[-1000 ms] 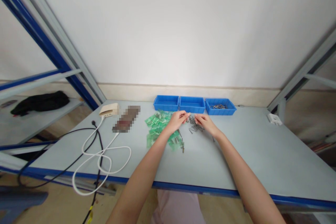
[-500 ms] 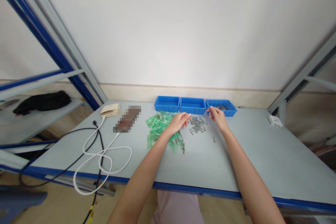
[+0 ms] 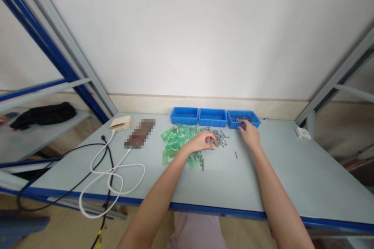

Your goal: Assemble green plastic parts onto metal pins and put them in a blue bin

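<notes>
My left hand hovers at the near left side of a loose pile of screws. Its fingers are curved and its thumb stands apart from them; nothing shows between them. At the front rim of the right blue bin, my right hand has its thumb and forefinger apart, with the forefinger over the rim. Several screws lie inside that bin. Green plastic packets with small metal parts lie left of the pile, partly behind my left hand. A single screw lies apart, nearer me.
Two more blue bins, the left bin and the middle bin, stand along the wall. To the left are a beige box, a blurred flat object and a white cable. A white adapter sits far right.
My right hand has moved from the bin's front left corner to the right, its fingers now opened at the rim. My left hand has come down and nearer, its fingers curving over the screws.
</notes>
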